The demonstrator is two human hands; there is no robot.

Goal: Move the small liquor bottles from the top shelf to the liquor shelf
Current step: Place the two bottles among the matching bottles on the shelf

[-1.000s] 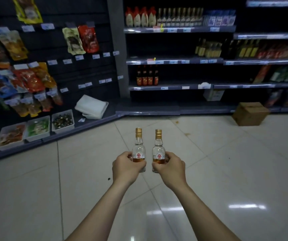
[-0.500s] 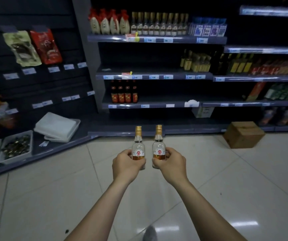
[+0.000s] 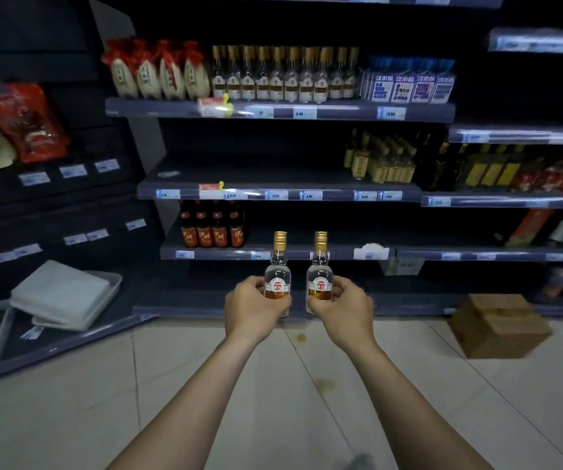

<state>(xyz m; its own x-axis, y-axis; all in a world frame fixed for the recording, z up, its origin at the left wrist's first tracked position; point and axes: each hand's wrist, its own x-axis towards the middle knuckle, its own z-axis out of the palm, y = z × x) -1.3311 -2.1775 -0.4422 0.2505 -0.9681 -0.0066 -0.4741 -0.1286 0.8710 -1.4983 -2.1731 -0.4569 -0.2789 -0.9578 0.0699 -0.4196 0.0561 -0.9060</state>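
Observation:
Two small clear liquor bottles with gold caps and red-and-white labels are held upright side by side at arm's length. My left hand [image 3: 253, 308] grips the left bottle [image 3: 277, 266] around its base, and my right hand [image 3: 341, 307] grips the right bottle [image 3: 320, 268] the same way. Straight ahead stands the liquor shelf [image 3: 341, 113] with a row of matching gold-capped bottles [image 3: 283, 76]. The bottles I hold are in front of the lower shelf edge [image 3: 226, 254], apart from it.
Red-topped white jars [image 3: 158, 74] and blue boxes [image 3: 409, 86] flank the bottle row. Dark red-labelled bottles [image 3: 212, 228] stand on a lower shelf. A cardboard box [image 3: 499, 325] sits on the floor at right. A white tray stack [image 3: 66, 295] lies at left.
The shelves have grown larger and shifted left in view as I came closer. Both hands still hold the bottles in the same grip.

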